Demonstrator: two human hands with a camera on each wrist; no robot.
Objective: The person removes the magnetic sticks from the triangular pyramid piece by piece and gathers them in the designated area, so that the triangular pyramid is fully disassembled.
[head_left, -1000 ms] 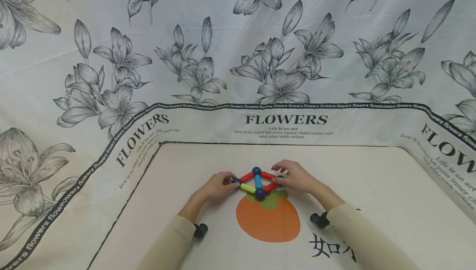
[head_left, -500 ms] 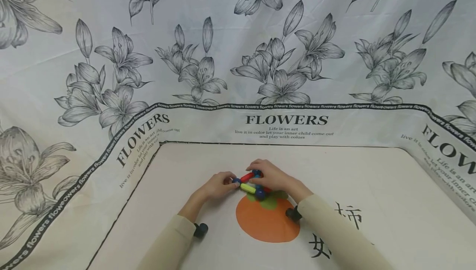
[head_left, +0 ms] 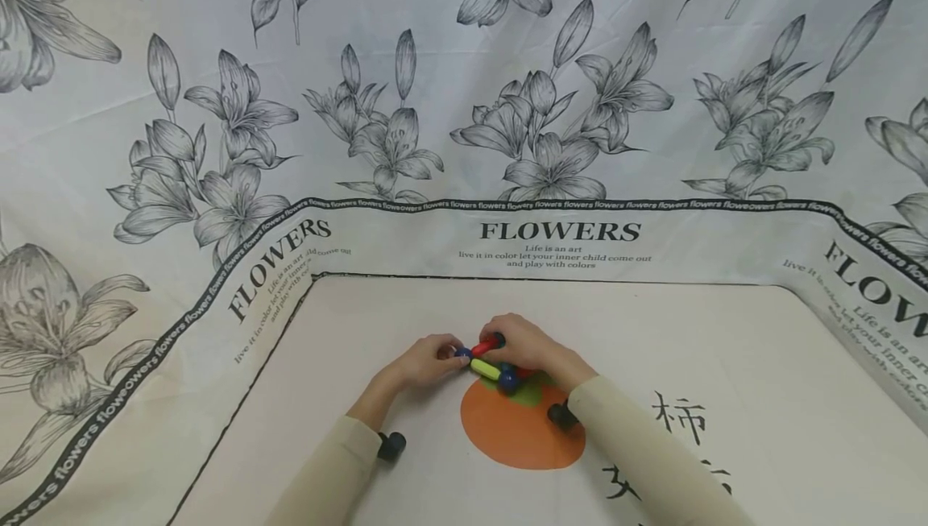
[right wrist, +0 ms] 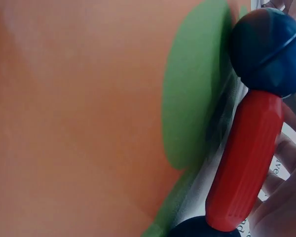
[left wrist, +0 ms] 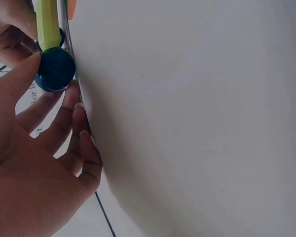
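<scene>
A flat frame of magnetic rods and dark blue balls lies over the leaf print. My left hand (head_left: 426, 361) pinches its left blue ball (head_left: 462, 354) between thumb and fingers. From that ball a yellow-green rod (head_left: 485, 370) runs to the front ball (head_left: 508, 380), and a red rod (head_left: 484, 345) runs to the far ball. My right hand (head_left: 528, 345) reaches over the frame and grips the far ball, mostly covering it. Another red rod (right wrist: 244, 163) shows large in the right wrist view, between two balls. The frame's right corner is hidden by my right hand.
The pale cloth (head_left: 725, 365) beneath carries a printed orange persimmon (head_left: 518, 429) and black characters (head_left: 679, 417). A flower-patterned curtain (head_left: 406, 139) rises behind and at both sides. Dark wrist cameras (head_left: 392, 446) sit at the cuffs.
My right hand has let go of the frame's right corner and moved left to the far middle ball, taking hold there. The left hand keeps its pinch on the left ball.
</scene>
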